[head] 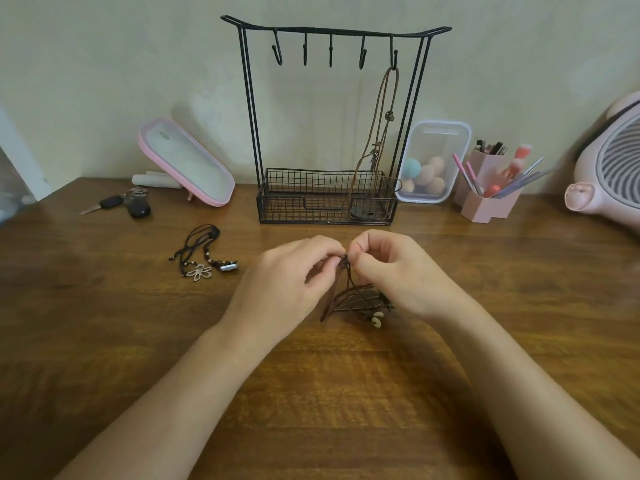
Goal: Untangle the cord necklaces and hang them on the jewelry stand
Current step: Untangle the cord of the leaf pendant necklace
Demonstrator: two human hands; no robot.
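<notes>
Both hands, left hand (pixel 287 271) and right hand (pixel 394 268), pinch the brown cord necklace (pixel 349 296) between them; its pendant rests on the table (pixel 311 393) just below.

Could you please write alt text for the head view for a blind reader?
The left hand and right hand pinch the cords of a brown necklace over a wooden table. Behind, a black jewelry stand holds one hung necklace on its rightmost hook; a dark necklace lies at left.
</notes>
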